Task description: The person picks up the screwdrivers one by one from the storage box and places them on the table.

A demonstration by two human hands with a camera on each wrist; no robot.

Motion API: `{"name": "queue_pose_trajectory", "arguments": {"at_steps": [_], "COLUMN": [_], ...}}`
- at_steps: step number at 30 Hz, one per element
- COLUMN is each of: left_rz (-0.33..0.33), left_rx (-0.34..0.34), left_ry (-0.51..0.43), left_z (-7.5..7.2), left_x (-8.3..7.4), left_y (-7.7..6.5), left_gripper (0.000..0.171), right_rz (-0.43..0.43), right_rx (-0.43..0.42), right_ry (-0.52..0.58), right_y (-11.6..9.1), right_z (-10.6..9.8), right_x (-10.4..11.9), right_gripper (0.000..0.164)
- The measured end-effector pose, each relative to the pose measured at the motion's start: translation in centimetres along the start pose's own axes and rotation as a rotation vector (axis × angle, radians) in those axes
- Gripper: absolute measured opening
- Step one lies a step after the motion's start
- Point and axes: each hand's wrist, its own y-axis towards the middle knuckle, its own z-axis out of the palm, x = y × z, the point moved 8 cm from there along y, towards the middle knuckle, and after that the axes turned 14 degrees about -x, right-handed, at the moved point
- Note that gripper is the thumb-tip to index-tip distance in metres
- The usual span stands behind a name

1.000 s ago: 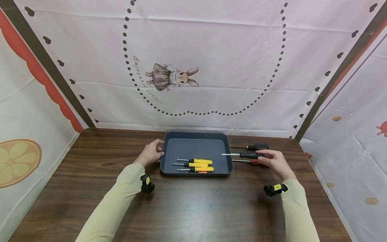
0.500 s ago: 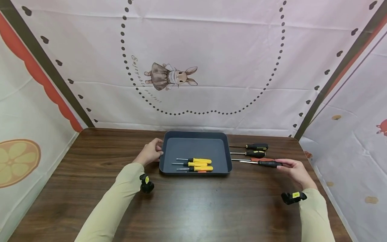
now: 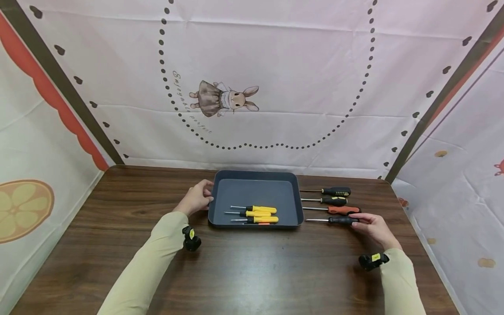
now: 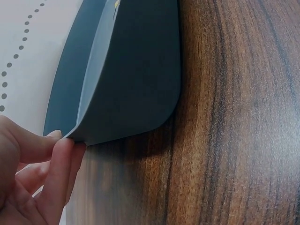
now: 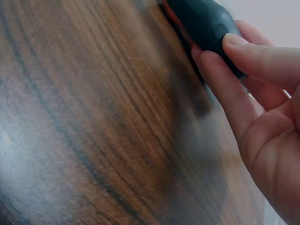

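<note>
Four screwdrivers form a row to the right of a dark grey tray (image 3: 256, 189) in the head view, all with their shafts pointing toward it. Nearest the person is a black-handled screwdriver (image 3: 334, 220); the right hand (image 3: 374, 228) pinches the butt of its handle, though whether the tool rests fully on the wooden table (image 3: 252, 271) cannot be told. Next, going away from the person, come an orange-and-black screwdriver (image 3: 334, 210), a black-and-yellow screwdriver (image 3: 328, 200) and a yellow-dotted black screwdriver (image 3: 330, 191). Inside the tray, toward its near side, lie three yellow-handled screwdrivers (image 3: 257, 214), with a bit of orange showing beside the nearest one. The left hand (image 3: 195, 199) is at the tray's left side. Behind the table hangs a pale cloth (image 3: 295, 78) printed with a rabbit.

The left wrist view shows thumb and fingertips pinching the tray's rim at a corner, the fingers close together.

In the right wrist view, the thumb presses one side of the black handle and the fingers the other; a strip of orange shows just past it.
</note>
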Motion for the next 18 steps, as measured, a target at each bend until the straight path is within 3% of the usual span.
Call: {"name": "queue_pose_trajectory", "arguments": {"at_steps": [4,11,18], "left_rz": [-0.002,-0.004,0.047], "left_rx": [0.001,-0.003,-0.006], "left_ry": [0.003,0.007,0.016], "left_z": [-0.04,-0.13,0.06], "left_x": [-0.04,-0.12,-0.31], "left_y": [0.01,0.05,0.08], "left_gripper": [0.048,0.045,0.044], "right_rz": [-0.003,-0.102,-0.028], "right_rx": [-0.027,-0.085,-0.148], "right_ry": [-0.044,-0.163,-0.339], "right_y": [0.22,0.20,0.52], "right_z": [0.12,-0.05,0.02], "right_x": [-0.35,0.09,-0.74], "right_gripper": [0.023,0.030,0.037]}}
